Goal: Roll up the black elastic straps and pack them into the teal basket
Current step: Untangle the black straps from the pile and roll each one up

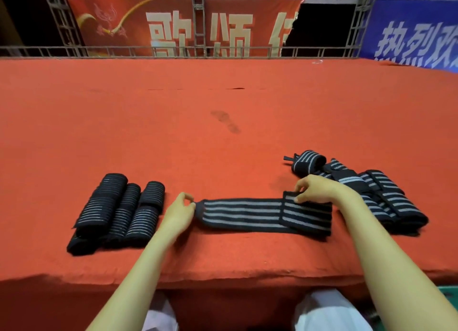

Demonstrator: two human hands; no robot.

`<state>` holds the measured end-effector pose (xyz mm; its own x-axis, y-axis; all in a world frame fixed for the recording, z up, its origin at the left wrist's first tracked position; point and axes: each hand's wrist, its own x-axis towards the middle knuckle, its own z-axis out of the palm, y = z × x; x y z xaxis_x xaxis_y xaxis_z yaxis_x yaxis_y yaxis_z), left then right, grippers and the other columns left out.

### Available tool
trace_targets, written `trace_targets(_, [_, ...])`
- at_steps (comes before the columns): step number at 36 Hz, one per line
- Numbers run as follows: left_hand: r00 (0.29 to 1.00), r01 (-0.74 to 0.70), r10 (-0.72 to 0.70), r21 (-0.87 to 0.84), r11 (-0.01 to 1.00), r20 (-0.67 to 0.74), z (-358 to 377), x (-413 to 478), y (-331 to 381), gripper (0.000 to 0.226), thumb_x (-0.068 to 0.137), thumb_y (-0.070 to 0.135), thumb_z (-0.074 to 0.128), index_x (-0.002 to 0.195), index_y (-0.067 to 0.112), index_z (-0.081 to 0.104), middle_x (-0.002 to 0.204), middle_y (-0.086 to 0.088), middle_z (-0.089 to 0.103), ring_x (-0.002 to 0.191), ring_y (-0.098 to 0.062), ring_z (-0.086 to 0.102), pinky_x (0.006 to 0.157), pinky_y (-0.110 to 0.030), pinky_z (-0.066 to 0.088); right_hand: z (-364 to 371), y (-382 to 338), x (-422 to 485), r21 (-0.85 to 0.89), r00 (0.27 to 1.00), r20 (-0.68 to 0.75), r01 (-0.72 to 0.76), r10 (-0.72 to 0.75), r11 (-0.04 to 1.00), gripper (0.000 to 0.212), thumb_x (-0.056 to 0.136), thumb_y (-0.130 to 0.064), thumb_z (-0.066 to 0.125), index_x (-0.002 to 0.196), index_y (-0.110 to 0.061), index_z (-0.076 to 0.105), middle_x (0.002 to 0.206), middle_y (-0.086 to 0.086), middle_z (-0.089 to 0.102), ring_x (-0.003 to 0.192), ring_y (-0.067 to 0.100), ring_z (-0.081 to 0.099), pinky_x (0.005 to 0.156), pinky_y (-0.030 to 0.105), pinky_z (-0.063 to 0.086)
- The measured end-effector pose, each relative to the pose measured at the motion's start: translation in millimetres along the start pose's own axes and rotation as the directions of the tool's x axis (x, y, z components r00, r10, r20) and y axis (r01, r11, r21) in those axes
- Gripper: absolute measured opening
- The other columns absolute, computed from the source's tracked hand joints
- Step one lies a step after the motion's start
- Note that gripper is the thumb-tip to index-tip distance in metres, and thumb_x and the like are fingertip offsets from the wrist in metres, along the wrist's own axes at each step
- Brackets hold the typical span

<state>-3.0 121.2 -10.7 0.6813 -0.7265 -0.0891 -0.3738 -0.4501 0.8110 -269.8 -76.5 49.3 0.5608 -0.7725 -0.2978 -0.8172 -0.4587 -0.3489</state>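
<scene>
**Rolling begins on another strap.** At a red felt-covered counter (223, 137), a person works on one long black elastic strap with grey stripes (243, 213), laid flat from left to right near the front edge. The left hand (179, 208) pinches the strap's narrow left tip between thumb and fingertips. The right hand (313, 190) has a closed grip on the right end, where the strap is already folded back over itself.

The step in hand looks like the start of a roll: the first turn is made at the right, and the rest lies flat. The next move, by my reading, calls for turning that fold tightly leftward while the left hand holds the strap taut and straight, so the stripes line up.

To the left, a cluster of finished black rolls (119, 206) sits on the counter, touching one another and not yet packed. To the right, a loose heap of unrolled striped straps (381, 196) lies just beyond the right forearm.

The teal basket is hard to place. Only a green-teal sliver (451, 294) shows at the near right corner, below the counter edge and cut off by the frame, and I cannot tell whether it is the basket. Neither the rolls nor the heaped straps can be counted.
</scene>
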Motion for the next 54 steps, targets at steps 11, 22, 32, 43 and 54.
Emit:
trace_targets(11, [0.942,-0.267,0.316,0.318,0.910,-0.112,20,-26,-34,0.029,0.087,0.039,0.063,0.105,0.017,0.059,0.105,-0.002,0.056,0.104,-0.023,0.050,0.090,-0.034,0.039,103,-31,1,-0.033,0.886,-0.282,0.374,-0.367,0.927,0.030,0.092,-0.032,0.058,0.119,-0.019,0.061,0.122,-0.001,0.057,0.120,0.017,0.047,0.106,0.033,0.032])
trace_targets(22, [0.906,-0.298,0.409,0.521,0.799,-0.109,13,-30,-24,0.017,0.087,0.028,0.057,0.084,0.012,0.052,0.088,-0.007,0.057,0.084,-0.030,0.057,0.067,-0.035,0.034,139,-40,-4,-0.070,0.894,-0.343,0.280,-0.287,0.957,0.065,0.083,-0.075,0.030,0.137,-0.041,0.040,0.144,-0.016,0.034,0.139,0.003,0.021,0.118,0.046,-0.005])
trace_targets(32, [0.941,-0.261,0.325,0.405,0.876,-0.097,7,-29,-36,0.016,0.092,0.027,0.057,0.087,0.011,0.055,0.099,-0.004,0.052,0.089,-0.027,0.057,0.076,-0.038,0.045,138,-43,-7,-0.052,0.900,-0.343,0.266,-0.268,0.962,0.055,0.089,-0.067,0.037,0.137,-0.040,0.040,0.144,-0.017,0.034,0.139,0.002,0.022,0.118,0.044,-0.007])
trace_targets(43, [0.934,-0.232,0.340,0.528,0.817,-0.115,12,-33,-27,0.026,0.088,0.037,0.056,0.091,0.011,0.055,0.092,0.002,0.046,0.094,-0.022,0.054,0.073,-0.030,0.038,139,-42,-10,-0.052,0.898,-0.343,0.274,-0.275,0.960,0.067,0.082,-0.075,0.025,0.137,-0.040,0.040,0.143,-0.018,0.035,0.138,0.001,0.022,0.118,0.042,-0.006])
trace_targets(54, [0.981,-0.129,0.196,0.716,0.686,-0.012,13,-23,-1,0.035,0.089,0.027,0.048,0.113,0.003,0.055,0.116,-0.010,0.055,0.111,-0.028,0.053,0.087,-0.036,0.042,139,-44,-10,-0.031,0.898,-0.351,0.271,-0.265,0.962,0.066,0.081,-0.073,0.028,0.136,-0.039,0.042,0.142,-0.018,0.036,0.138,0.001,0.023,0.118,0.042,-0.007])
